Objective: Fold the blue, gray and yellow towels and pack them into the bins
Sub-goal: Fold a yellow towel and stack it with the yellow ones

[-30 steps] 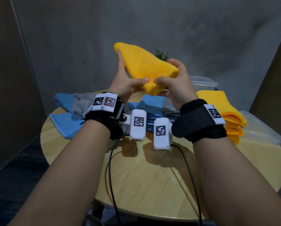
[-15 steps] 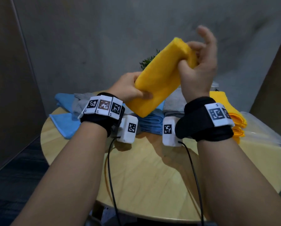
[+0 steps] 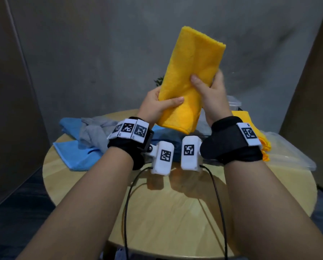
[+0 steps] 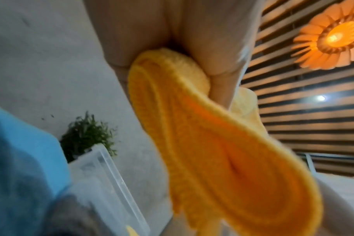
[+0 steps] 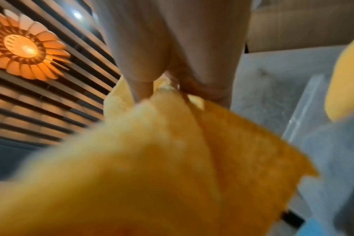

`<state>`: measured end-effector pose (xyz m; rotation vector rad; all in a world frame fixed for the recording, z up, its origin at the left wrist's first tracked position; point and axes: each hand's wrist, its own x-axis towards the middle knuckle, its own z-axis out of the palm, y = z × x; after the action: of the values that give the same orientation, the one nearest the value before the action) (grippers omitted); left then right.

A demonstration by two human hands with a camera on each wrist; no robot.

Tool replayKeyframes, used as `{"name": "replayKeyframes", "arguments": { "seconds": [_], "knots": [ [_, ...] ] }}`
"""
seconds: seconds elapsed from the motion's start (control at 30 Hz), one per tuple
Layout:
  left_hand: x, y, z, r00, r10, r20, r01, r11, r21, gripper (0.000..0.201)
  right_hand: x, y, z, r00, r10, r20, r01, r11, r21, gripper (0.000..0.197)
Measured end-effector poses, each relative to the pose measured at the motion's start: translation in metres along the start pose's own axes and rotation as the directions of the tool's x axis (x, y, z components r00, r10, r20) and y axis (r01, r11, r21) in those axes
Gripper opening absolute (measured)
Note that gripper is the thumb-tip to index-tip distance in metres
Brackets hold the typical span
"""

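Both hands hold the folded yellow towel point(image 3: 192, 76) upright above the table point(image 3: 175, 212): the left hand point(image 3: 157, 107) grasping its lower edge, the right hand point(image 3: 211, 94) clasping its side, probably to square the fold before binning.

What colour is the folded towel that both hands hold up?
Yellow-orange; the folded plush towel shows best in the head view.
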<state>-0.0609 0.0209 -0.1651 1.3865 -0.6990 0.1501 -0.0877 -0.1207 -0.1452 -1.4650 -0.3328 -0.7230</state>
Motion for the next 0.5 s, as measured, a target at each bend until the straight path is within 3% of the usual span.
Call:
{"name": "replayKeyframes", "arguments": {
  "seconds": [0.13, 0.23, 0.33, 0.4, 0.5],
  "knots": [
    [0.006, 0.013, 0.05, 0.996, -0.077, 0.045, 0.081, 0.993, -0.085, 0.076, 0.022, -0.023, -0.044, 0.984, -0.057, -0.171, 0.005, 0.957, -0.291, 0.076],
    [0.01, 0.015, 0.088, 0.974, -0.172, 0.145, 0.199, 0.959, -0.201, 0.088, 0.032, -0.033, -0.09, 0.947, 0.036, -0.318, -0.178, 0.886, -0.428, 0.054],
    [0.014, 0.009, 0.123, 0.973, -0.216, 0.087, 0.23, 0.946, -0.226, 0.071, 0.028, -0.031, -0.125, 0.953, 0.247, -0.177, -0.299, 0.866, -0.4, 0.037],
    [0.021, -0.001, 0.14, 0.96, -0.269, 0.078, 0.28, 0.935, -0.219, 0.062, 0.022, -0.023, -0.141, 0.925, 0.368, -0.099, -0.379, 0.866, -0.325, 0.043],
    [0.022, -0.021, 0.155, 0.902, -0.397, 0.167, 0.41, 0.911, -0.051, 0.056, 0.014, -0.008, -0.159, 0.914, 0.401, -0.052, -0.394, 0.853, -0.342, 0.056]
  ]
}}
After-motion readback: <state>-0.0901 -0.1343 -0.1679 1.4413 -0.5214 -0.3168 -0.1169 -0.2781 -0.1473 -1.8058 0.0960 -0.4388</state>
